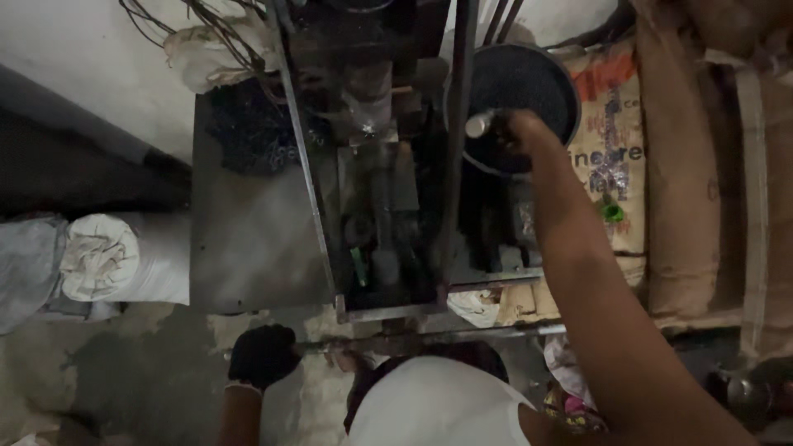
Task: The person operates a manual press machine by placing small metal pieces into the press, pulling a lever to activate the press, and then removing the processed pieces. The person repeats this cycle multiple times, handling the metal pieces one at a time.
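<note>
steel lever: long metal bar (429, 337) runs nearly level across the lower frame, long axis left to right, its left end in the gloved hand, its right end passing under the machine frame toward the sacks.
left hand: in a black glove (263, 355), fingers curled tight around the left end of the bar; sits low left, just in front of the machine's base.
right hand: bare (514, 130), arm stretched up and away, fingers closed around a short pale metal handle (479, 125) whose rounded end points left; exact finger placement too dark to tell.
basin: round dark pan (529, 78) with dark contents, upper right of centre, directly under the right hand.
machine: upright dark metal frame (376, 182) at centre, vertical rods running from top to base; a small green piece shows low inside it.
plate: flat grey metal sheet (248, 239) left of the frame, a heap of dark small parts (252, 132) on its far end.
sacks, right: brown sack (686, 190) lying lengthwise, near-vertical in view; beside it a tan printed sack (615, 140) with an orange patch at top and dark lettering, small green spot lower down.
sacks, left: white rolled-top sack (103, 256) against the wall, a grey sack (29, 264) just beside it.
garment: white top (438, 409), bottom centre.
</note>
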